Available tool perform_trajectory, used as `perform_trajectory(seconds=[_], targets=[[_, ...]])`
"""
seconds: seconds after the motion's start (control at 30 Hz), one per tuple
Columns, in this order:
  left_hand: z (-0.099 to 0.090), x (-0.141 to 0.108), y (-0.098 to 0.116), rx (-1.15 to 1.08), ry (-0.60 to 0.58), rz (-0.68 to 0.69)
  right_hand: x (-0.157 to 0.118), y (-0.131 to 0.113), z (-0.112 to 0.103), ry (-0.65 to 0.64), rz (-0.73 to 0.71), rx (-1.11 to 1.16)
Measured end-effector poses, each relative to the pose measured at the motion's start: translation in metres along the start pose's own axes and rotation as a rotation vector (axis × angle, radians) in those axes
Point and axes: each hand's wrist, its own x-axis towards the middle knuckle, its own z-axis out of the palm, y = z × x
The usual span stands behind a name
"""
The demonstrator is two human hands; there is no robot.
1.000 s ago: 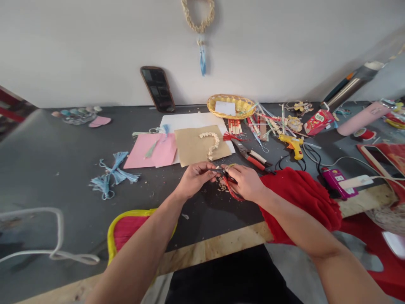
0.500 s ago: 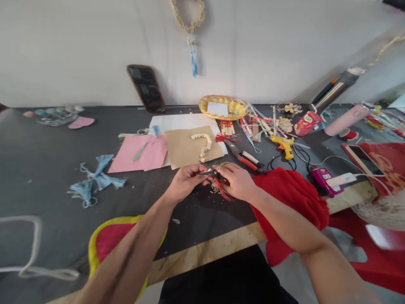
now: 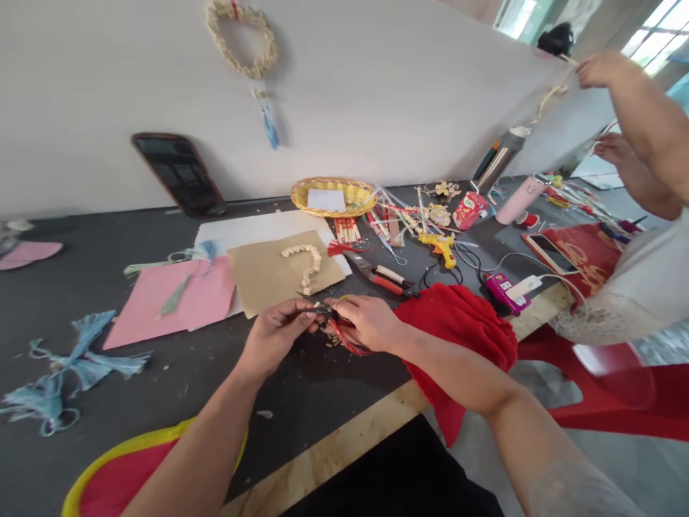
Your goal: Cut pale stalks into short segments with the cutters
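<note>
My right hand (image 3: 369, 323) is closed around small red-handled pliers (image 3: 344, 337), whose dark jaws point toward my left hand. My left hand (image 3: 277, 334) pinches a small pale piece (image 3: 316, 306) by the jaws; its exact kind is too small to make out. Small tan scraps (image 3: 332, 337) lie on the dark table beneath the hands. Just beyond them, a curved strand of cream beads (image 3: 309, 269) rests on a brown sheet of paper (image 3: 258, 266).
Larger pliers (image 3: 377, 276), a yellow glue gun (image 3: 441, 248) and a red cloth (image 3: 457, 330) lie to the right. A wicker basket (image 3: 334, 213) stands at the back. Blue tassels (image 3: 86, 352) and pink paper (image 3: 172, 294) lie left. Another person's hand (image 3: 603, 70) is raised at the far right.
The view has swung to the right, bringing another person's arms into sight. Both my hands stay together at the pliers, and the dark jaws now lie closer to my left fingertips.
</note>
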Motion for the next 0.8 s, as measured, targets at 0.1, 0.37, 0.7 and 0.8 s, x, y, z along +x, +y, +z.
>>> perform_trajectory(seconds=[0.1,0.37,0.7,0.8], targets=[[-0.0007,0.0008,-0.0008,-0.034,0.059,-0.016,0.0004,-0.0012,0.001,0.032,0.004,0.03],[0.0004,0.0019,0.0002,0.003,0.072,0.006,0.0016,-0.0025,-0.0016,0.028,0.004,0.069],[-0.0044,0.0019,-0.0018,0.132,-0.012,0.018,0.0012,0.0023,-0.0014,0.015,-0.028,0.067],[-0.0045,0.002,-0.0012,0.138,-0.015,0.017,0.0017,0.0026,-0.0009,0.0,-0.036,0.057]])
